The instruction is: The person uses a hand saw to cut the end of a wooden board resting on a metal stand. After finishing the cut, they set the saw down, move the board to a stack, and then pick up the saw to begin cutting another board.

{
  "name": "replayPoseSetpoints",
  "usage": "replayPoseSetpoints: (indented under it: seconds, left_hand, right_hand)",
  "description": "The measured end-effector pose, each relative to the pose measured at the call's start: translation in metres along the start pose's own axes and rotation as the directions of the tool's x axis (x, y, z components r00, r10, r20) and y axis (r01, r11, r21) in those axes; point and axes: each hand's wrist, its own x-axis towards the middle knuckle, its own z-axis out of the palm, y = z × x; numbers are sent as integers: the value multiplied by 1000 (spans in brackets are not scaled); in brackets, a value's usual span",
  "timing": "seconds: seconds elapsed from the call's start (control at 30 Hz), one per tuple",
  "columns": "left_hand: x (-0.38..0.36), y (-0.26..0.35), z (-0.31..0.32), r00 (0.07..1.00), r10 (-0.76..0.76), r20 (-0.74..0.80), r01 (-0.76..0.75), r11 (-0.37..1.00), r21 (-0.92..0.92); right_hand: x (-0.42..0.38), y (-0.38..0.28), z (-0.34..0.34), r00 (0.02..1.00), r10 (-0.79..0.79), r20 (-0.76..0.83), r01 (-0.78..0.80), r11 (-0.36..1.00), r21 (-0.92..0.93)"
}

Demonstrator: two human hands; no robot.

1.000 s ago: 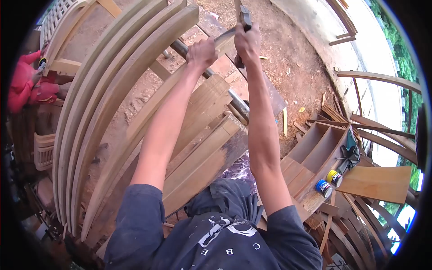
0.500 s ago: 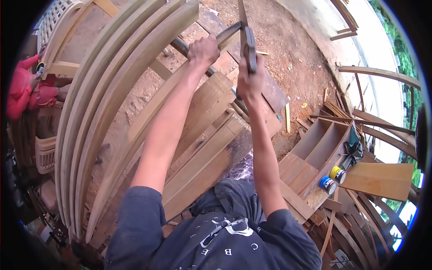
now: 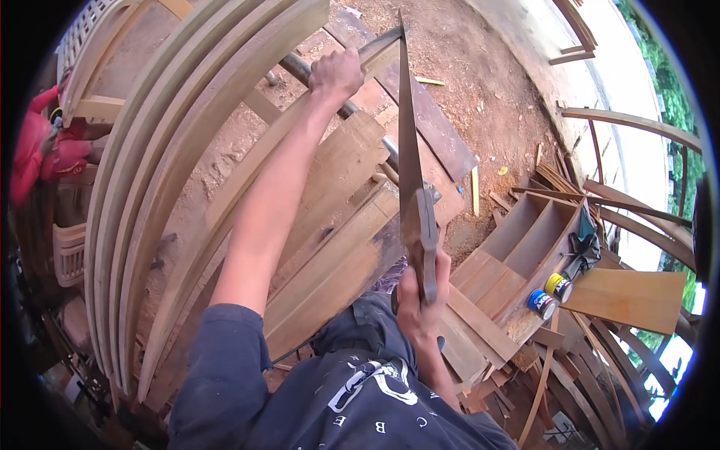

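Observation:
My right hand [image 3: 421, 296] is wrapped round the handle of a hand saw [image 3: 409, 157], held low in front of my torso. The long blade points away from me, and its tip area lies beside the far end of a curved wooden piece [image 3: 247, 180]. My left hand [image 3: 337, 73] grips that piece near its far end, its fingers folded over the wood. Flat boards [image 3: 330, 180] lie just right of the piece, with a metal pipe [image 3: 298, 69] crossing beneath.
Several curved timbers [image 3: 176, 142] stand side by side at the left. A wooden frame with compartments [image 3: 525, 236] is on the right, near a blue tin [image 3: 541, 302] and a yellow-labelled tin [image 3: 558, 286]. A person in red [image 3: 37, 146] is at the far left.
My right hand has drawn the saw back towards my body, so much more of the blade shows. My left hand keeps its grip on the curved piece.

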Motion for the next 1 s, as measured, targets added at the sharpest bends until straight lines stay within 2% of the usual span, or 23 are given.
replayPoseSetpoints:
  seconds: [0.07,0.1,0.17,0.2,0.23,0.3,0.37,0.43,0.47,0.5,0.57,0.6,0.63,0.67,0.7,0.73,0.77,0.8,0.83,0.9,1.0]
  left_hand:
    - [1,-4,1,1000,-1,-24,0,1000,-9]
    - [1,-2,4,999,1,-44,-2,1000,-21]
    - [5,2,1,997,11,-73,-10,1000,15]
    - [-1,1,4,997,-1,-75,4,999,45]
    - [-3,2,1,997,15,-74,-10,998,62]
    - [6,-5,-1,998,26,-56,-23,999,42]
    - [2,-3,2,999,46,-28,-46,999,12]
    - [5,-2,0,1000,29,-5,-29,1000,9]
    - [6,-3,3,999,26,37,-27,999,25]
    - [1,0,-1,999,29,18,-30,999,34]
    - [-2,2,-1,999,7,40,-8,1000,18]
    - [0,1,-1,998,-5,56,5,1000,1]
    - [2,0,0,998,-18,60,18,1000,0]
    - [2,-1,2,998,-20,55,20,1000,-2]
    - [1,-1,4,1000,-12,-7,12,1000,21]
    - [1,0,6,997,1,-72,2,999,46]
    - [-1,1,8,997,8,-75,-4,999,47]
    - [-3,1,8,998,7,-70,-4,999,42]
    - [-1,0,3,997,15,-70,-12,999,45]
    - [-5,-1,2,999,17,-50,-14,998,58]
    - [-5,4,-2,998,38,-57,-34,997,71]
  right_hand:
    - [91,-5,43,976,-211,-48,210,977,-31]
    - [146,0,65,983,-173,-53,176,983,51]
    - [246,-7,97,916,-360,-178,361,932,-27]
    - [275,-23,99,961,-245,-126,237,969,-75]
    - [278,-34,95,962,-238,-135,231,971,-64]
    - [273,-45,83,980,-188,-58,181,978,-106]
    - [198,-39,65,986,-156,-56,148,982,-118]
    - [96,-19,38,981,-186,-58,183,982,-54]
    - [49,-19,19,996,-83,-25,81,995,-60]
    - [6,-5,6,1000,-4,-29,5,1000,12]
    - [-7,0,-2,1000,22,-14,-21,999,34]
    - [-6,-6,-1,999,41,-8,-41,998,55]
    - [26,-2,11,998,-55,-24,55,998,6]
    - [87,-3,32,987,-156,-35,155,987,-46]
    - [147,0,57,988,-144,-63,148,988,52]
    - [211,-2,78,949,-294,-111,293,956,-24]
    - [270,2,99,918,-363,-161,361,932,-41]
    - [296,-25,104,951,-277,-137,264,959,-101]
    - [312,-39,105,946,-285,-152,274,958,-90]
    - [322,-50,103,984,-162,-69,149,975,-163]
    - [314,-37,106,983,-160,-90,153,985,-83]
